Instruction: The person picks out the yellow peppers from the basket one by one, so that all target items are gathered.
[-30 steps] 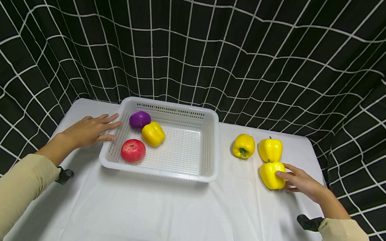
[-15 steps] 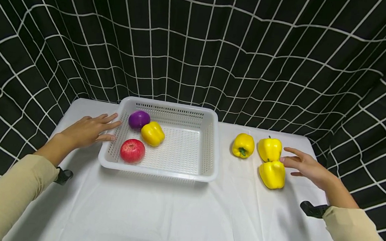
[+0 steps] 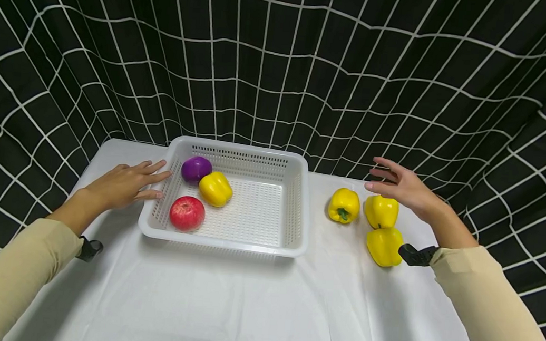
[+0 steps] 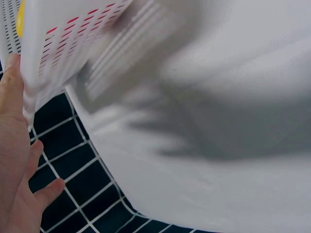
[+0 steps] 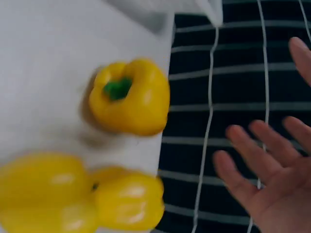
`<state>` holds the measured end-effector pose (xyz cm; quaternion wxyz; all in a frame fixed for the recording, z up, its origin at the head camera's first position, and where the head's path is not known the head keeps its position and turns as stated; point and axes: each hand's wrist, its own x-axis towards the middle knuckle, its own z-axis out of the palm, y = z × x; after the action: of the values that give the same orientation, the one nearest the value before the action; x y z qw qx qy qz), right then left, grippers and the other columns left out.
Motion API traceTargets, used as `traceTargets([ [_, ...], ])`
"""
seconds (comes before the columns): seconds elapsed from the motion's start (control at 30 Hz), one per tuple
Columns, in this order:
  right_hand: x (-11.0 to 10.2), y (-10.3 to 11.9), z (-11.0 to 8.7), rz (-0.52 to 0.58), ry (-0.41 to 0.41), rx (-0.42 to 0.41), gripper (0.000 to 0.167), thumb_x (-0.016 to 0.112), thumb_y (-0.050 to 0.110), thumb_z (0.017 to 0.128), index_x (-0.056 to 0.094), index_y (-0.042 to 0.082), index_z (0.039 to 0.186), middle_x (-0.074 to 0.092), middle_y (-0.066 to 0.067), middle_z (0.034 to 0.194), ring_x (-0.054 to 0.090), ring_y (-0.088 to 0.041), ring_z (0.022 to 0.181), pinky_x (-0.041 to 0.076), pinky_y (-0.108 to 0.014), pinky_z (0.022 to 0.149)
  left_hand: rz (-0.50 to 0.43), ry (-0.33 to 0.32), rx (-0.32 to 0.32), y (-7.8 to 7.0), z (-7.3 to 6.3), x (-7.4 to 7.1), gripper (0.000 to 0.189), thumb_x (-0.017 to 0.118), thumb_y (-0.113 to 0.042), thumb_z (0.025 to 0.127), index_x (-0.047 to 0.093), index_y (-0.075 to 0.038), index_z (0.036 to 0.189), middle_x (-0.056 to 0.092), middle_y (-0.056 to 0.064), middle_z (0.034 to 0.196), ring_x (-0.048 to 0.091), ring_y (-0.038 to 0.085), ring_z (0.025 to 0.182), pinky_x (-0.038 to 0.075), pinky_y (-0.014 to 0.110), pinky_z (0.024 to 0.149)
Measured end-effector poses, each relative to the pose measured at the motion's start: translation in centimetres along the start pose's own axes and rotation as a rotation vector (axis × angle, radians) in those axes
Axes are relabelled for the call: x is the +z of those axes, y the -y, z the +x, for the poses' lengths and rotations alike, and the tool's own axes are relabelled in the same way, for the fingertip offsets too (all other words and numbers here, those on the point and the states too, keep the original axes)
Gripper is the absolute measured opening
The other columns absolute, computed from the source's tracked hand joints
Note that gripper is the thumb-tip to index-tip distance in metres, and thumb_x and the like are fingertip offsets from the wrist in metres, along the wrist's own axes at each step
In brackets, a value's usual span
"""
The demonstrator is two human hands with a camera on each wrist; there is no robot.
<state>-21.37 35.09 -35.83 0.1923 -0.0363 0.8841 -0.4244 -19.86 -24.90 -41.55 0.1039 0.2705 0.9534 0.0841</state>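
My left hand (image 3: 122, 183) has its fingers spread over the left rim of a white perforated basket (image 3: 222, 243); in the left wrist view its fingers (image 4: 12, 90) lie along the basket's wall. My right hand (image 3: 406, 193) hovers with loosely bent fingers over the back of the table, holding nothing. Below it is a yellow bell pepper (image 3: 381, 214), partly hidden. Another bell pepper (image 3: 384, 248) lies against its front, partly covered by the wrist strap. To their left sits a third bell pepper (image 3: 344, 206), its green stem (image 5: 117, 89) clear in the right wrist view.
Inside the basket's left half are a shiny purple round item (image 3: 196, 169), a yellow bell pepper (image 3: 216, 189) and a red round fruit (image 3: 187, 213). A white cloth (image 3: 226, 299) covers the table. Black netting-patterned curtain (image 3: 261, 64) closes in the back and sides.
My right hand has let go of the front bell pepper, risen, and moved back and left over the peppers. The left hand and basket stay in place.
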Motion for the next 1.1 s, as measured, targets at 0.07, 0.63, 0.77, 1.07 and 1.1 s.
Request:
traceTargets([
  [0.07,0.7,1.4,0.8,0.015,-0.032,-0.051,0.093,0.071,0.031,0.094,0.010,0.016,0.161,0.029,-0.020,0.160,0.036,-0.041,0.142,0.034,-0.059,0.112,-0.002,0.001,-0.005,0.0,0.0,0.0,0.064,0.058,-0.044,0.099,0.040,-0.015,0.153,0.028,0.017,0.161,0.028,0.049,0.143,0.029,0.072,0.106],
  [0.63,8.7,7.5,6.0,-0.020,0.100,-0.307,0.098,0.084,0.013,0.082,0.022,0.004,0.158,0.025,-0.017,0.162,0.032,-0.042,0.144,0.032,-0.051,0.115,-0.013,0.013,-0.026,0.2,0.1,0.1,0.064,0.057,-0.046,0.099,0.039,-0.017,0.153,0.026,0.015,0.162,0.026,0.048,0.144,0.026,0.073,0.108],
  [0.77,10.5,8.5,6.7,-0.037,0.129,-0.359,0.101,0.086,0.010,0.079,0.022,0.001,0.157,0.023,-0.016,0.163,0.033,-0.042,0.143,0.030,-0.049,0.117,-0.014,0.013,-0.027,0.3,0.0,0.1,0.065,0.056,-0.047,0.099,0.039,-0.017,0.153,0.026,0.014,0.162,0.026,0.048,0.144,0.026,0.072,0.108],
  [1.07,15.0,10.5,8.1,-0.073,0.182,-0.346,0.110,0.092,0.015,0.071,0.025,0.006,0.158,0.023,-0.010,0.164,0.037,-0.044,0.141,0.035,-0.048,0.115,-0.013,0.013,-0.020,0.4,0.1,0.2,0.064,0.057,-0.045,0.099,0.038,-0.017,0.154,0.025,0.014,0.162,0.026,0.048,0.144,0.027,0.070,0.108],
  [1.1,15.4,10.6,8.2,-0.081,0.190,-0.341,0.110,0.092,0.016,0.071,0.025,0.007,0.158,0.022,-0.010,0.164,0.037,-0.044,0.141,0.035,-0.047,0.114,-0.013,0.014,-0.020,0.3,0.1,0.2,0.064,0.057,-0.045,0.099,0.038,-0.017,0.154,0.025,0.014,0.162,0.026,0.048,0.144,0.027,0.070,0.109],
])
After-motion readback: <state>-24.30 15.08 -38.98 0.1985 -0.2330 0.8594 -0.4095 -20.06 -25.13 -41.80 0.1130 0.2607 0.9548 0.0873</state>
